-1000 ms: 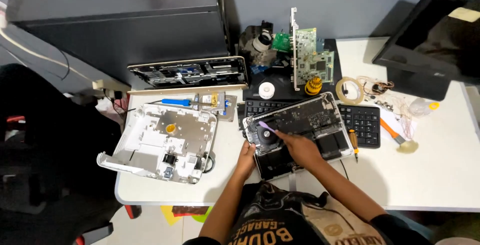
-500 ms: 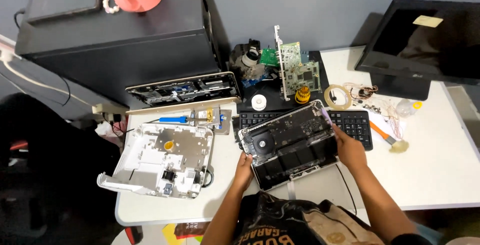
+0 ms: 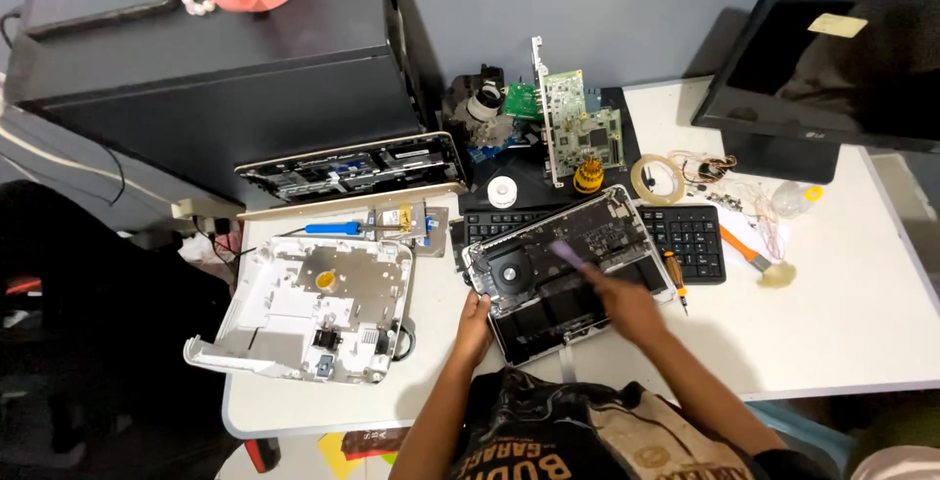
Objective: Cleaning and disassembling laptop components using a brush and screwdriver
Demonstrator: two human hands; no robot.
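An opened laptop base (image 3: 563,269) lies on the white table (image 3: 842,333) with its fan and dark battery cells showing. My left hand (image 3: 474,321) grips its near left edge. My right hand (image 3: 621,299) hovers over the middle of the base and holds a thin purple tool (image 3: 568,254), blurred, with its tip pointing toward the fan. A black keyboard (image 3: 685,235) lies under and behind the laptop base.
A white plastic housing (image 3: 308,309) lies to the left. Behind stand a black computer case (image 3: 215,88), another opened chassis (image 3: 352,168), green circuit boards (image 3: 578,127) and a tape roll (image 3: 656,178). A dark monitor (image 3: 832,69) sits at the right, with a screwdriver (image 3: 676,279) beside the laptop.
My right hand has moved from the laptop's right edge to over its middle, holding the purple tool. The left hand stays on the left edge.
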